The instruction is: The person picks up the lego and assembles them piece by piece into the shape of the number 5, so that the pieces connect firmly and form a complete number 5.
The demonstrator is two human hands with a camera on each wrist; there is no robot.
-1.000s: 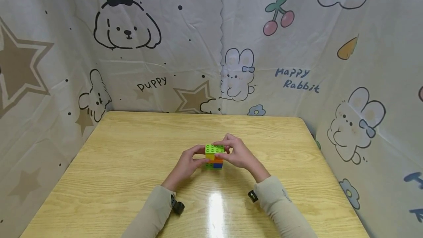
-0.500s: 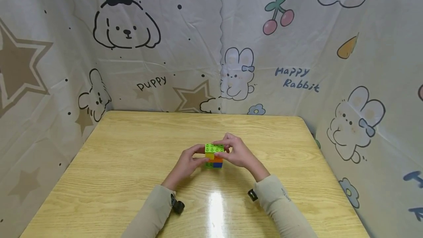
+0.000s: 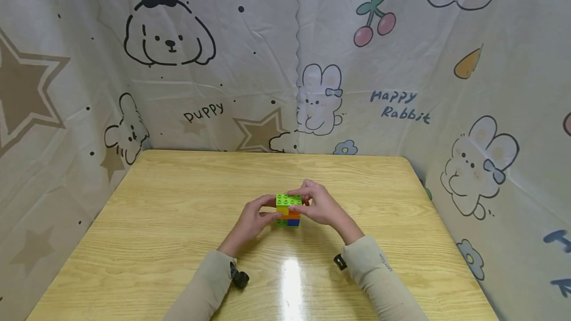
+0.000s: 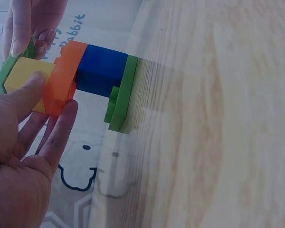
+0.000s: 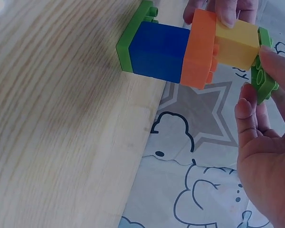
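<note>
A short tower of toy building blocks stands on the table, mid-view in the head view. Its base is a flat green brick (image 5: 125,52), topped by a blue block (image 5: 159,51), an orange block (image 5: 198,50) and a yellow block (image 4: 28,75). At the top lies another flat green brick (image 3: 288,199) with studs showing. My left hand (image 3: 250,222) grips the yellow block from the left, thumb on its near face and fingers behind, by the orange block. From the right, my right hand (image 3: 324,207) pinches the top green brick between thumb and fingers.
The wooden table (image 3: 187,182) has rounded far corners. A printed cloth (image 3: 250,38) with cartoon animals and stars hangs behind it and along both sides. Each sleeve cuff carries a small black wrist device, one on the left (image 3: 240,279) and one on the right (image 3: 340,262).
</note>
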